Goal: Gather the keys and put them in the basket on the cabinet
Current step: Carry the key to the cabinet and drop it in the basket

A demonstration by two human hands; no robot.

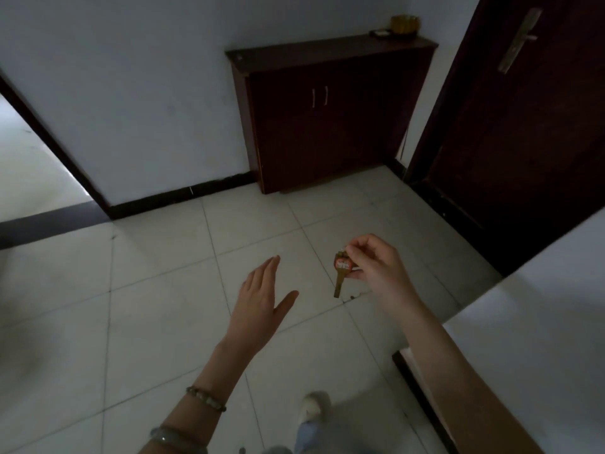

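My right hand [376, 262] pinches a brass key [339, 279] with a red and white tag; the blade hangs down over the tiled floor. My left hand [262, 296] is held flat beside it, fingers apart, holding nothing. A dark wooden cabinet [327, 122] stands against the far wall. On its top at the right end sits a small yellowish basket [405, 24], with a flat dark item [381, 33] next to it.
A dark door [523, 132] with a metal handle is at the right. A white wall corner [540, 322] juts in at lower right. A doorway [29, 165] opens at the left. My shoe [314, 404] shows on the pale floor tiles.
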